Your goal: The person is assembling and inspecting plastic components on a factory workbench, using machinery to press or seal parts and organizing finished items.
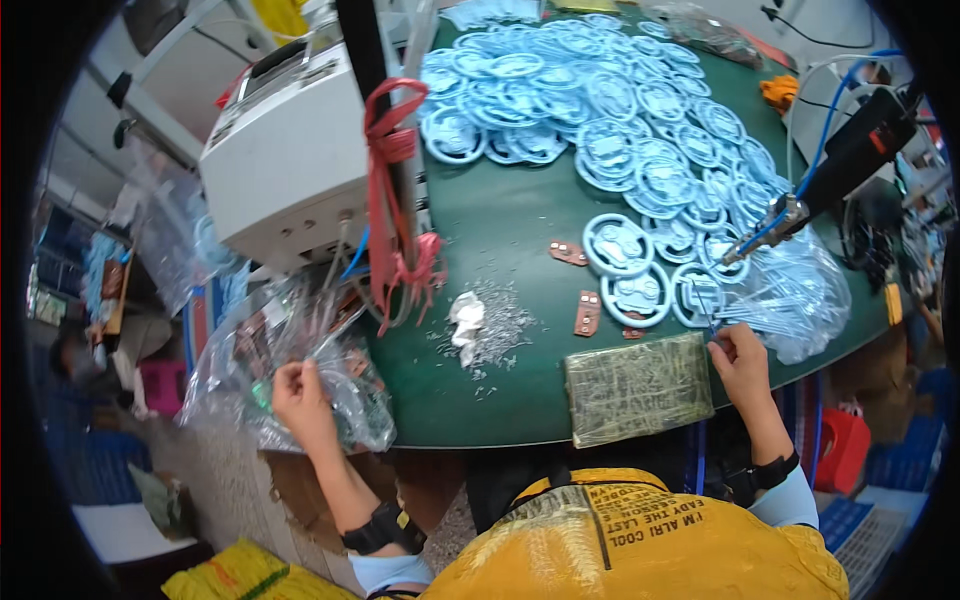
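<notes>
My left hand (302,398), fingers pinched together, is over a clear plastic bag (235,385) of small brown and green parts at the table's left edge. Whatever is between its fingertips is too small to make out. Near the front right edge, my right hand (742,368) is closed on thin dark tweezers (709,318) that point away from me. Beside that hand lies a flat block wrapped in clear tape (640,390). Just beyond are light blue wheel-shaped plastic parts (638,296) and a small brown board (587,313). Another brown board (567,252) lies farther off.
Light blue wheel parts (600,95) are heaped across the far table. Small metal pieces (500,325) surround a white lump (466,318). A grey machine (290,160) stands left, a black powered tool (850,165) hangs right, above a bag of light blue sticks (800,300).
</notes>
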`<control>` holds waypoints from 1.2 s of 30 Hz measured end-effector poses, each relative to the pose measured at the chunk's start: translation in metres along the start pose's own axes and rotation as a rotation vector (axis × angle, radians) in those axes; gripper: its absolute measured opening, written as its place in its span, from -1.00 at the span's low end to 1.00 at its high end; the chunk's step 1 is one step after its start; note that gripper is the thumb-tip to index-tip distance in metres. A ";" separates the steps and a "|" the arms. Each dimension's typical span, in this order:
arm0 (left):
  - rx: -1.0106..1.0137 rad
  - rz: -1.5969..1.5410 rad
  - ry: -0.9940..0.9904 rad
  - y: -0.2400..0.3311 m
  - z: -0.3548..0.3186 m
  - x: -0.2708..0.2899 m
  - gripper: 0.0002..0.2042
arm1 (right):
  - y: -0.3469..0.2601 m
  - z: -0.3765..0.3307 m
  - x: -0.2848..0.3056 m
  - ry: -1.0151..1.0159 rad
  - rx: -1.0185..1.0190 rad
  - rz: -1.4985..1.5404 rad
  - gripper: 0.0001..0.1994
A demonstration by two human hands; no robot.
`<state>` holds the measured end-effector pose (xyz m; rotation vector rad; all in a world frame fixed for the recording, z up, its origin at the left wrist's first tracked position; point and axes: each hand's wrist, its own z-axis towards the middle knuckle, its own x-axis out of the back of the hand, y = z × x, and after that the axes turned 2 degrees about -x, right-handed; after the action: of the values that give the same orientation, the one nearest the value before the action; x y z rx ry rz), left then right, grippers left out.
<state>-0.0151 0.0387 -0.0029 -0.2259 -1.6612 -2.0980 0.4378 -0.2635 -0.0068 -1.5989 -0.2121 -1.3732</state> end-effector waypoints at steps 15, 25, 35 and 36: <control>-0.530 0.322 -0.492 0.076 -0.064 -0.122 -0.81 | -0.078 0.007 -0.022 -0.175 0.292 0.189 -0.82; 0.163 -0.438 -0.365 0.083 -0.058 -0.136 -0.95 | -0.120 0.083 -0.054 0.003 0.553 -0.274 -0.71; 0.141 -0.391 -0.473 0.065 -0.049 -0.147 -0.74 | -0.208 0.169 -0.186 -0.218 0.454 0.524 -0.73; -0.210 -0.051 -0.511 0.061 -0.040 -0.145 -0.69 | -0.215 0.188 -0.199 -0.219 0.434 0.515 -0.73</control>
<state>0.1459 0.0254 -0.0175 -0.8558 -1.7167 -2.3913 0.3491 0.0720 -0.0330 -1.3109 -0.1941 -0.6989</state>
